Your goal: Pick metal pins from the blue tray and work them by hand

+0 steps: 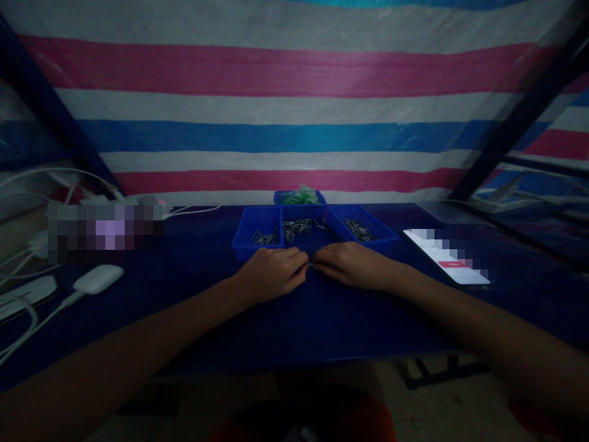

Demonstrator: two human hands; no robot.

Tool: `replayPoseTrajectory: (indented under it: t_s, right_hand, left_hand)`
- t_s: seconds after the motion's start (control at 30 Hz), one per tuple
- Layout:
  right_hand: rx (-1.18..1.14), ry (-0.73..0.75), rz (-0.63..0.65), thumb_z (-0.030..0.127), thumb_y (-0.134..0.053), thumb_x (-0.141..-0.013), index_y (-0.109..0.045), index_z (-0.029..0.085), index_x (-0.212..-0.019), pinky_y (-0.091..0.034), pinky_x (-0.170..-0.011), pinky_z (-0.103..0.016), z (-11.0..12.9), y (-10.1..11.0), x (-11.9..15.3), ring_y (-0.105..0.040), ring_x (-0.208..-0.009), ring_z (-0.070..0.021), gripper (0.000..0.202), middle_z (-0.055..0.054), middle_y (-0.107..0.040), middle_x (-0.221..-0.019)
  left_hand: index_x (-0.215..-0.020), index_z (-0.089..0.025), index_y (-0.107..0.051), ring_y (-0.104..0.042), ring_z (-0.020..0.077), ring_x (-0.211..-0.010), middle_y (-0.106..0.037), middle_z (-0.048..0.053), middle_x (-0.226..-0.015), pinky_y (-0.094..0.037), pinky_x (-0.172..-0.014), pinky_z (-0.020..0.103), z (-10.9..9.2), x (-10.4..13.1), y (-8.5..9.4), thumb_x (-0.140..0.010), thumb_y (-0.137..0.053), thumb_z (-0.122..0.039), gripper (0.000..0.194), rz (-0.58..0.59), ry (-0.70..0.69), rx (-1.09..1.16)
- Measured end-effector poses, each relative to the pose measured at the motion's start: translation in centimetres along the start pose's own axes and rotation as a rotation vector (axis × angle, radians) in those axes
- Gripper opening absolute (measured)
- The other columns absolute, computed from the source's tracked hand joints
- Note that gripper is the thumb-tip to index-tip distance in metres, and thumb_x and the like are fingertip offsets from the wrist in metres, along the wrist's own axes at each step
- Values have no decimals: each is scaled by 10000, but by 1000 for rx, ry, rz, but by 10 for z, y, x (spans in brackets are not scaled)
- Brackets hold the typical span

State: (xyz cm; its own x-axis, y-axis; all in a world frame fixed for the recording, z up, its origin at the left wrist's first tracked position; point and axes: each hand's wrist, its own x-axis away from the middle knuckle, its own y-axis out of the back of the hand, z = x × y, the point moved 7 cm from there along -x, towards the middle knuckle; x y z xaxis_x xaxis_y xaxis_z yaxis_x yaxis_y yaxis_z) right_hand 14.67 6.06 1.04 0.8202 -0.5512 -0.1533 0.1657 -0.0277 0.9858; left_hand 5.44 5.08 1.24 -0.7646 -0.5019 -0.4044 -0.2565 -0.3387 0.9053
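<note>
My left hand (275,271) and my right hand (355,264) meet fingertip to fingertip above the blue table, both closed in a pinch. Between them shows a sliver of a small thin metal piece (311,264); the fingers hide most of it. Just behind my left hand is a blue bin (243,228) with some bent metal pins (265,237). Beyond my right hand another blue bin (384,232) holds short metal pins (358,229). A heap of similar metal pieces (296,228) lies between these two bins.
A small blue bin (277,199) with green plastic packets (300,196) stands at the back. To the right lies a phone (453,261) with a lit screen. White cables and a white charger (98,279) sit at left. Behind hangs a striped sheet (285,135).
</note>
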Motion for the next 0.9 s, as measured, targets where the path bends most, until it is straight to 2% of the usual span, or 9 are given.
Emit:
replayPoseTrajectory:
  t_s: [0.4,0.9]
  right_hand:
    - [-20,-60,-27,254,-441,-854,-522,159,-858,-368,-597,-244,-4,4,1,-533,-666,-128,125,-33,-577,-756]
    - [-155,5,22,228,-470,-834,-480,172,-835,-359,-569,-233,8,5,2,-496,-620,-106,57,-3,-533,-715]
  left_hand:
    - [-775,-163,-516,-569,121,-649,-578,-8,-700,-393,-544,227,1,0,-3,-838,-401,-235,149,65,10,-39]
    - [-783,-165,-504,-570,129,-650,-576,-15,-719,-385,-527,233,1,2,-10,-832,-415,-234,122,143,-20,-26]
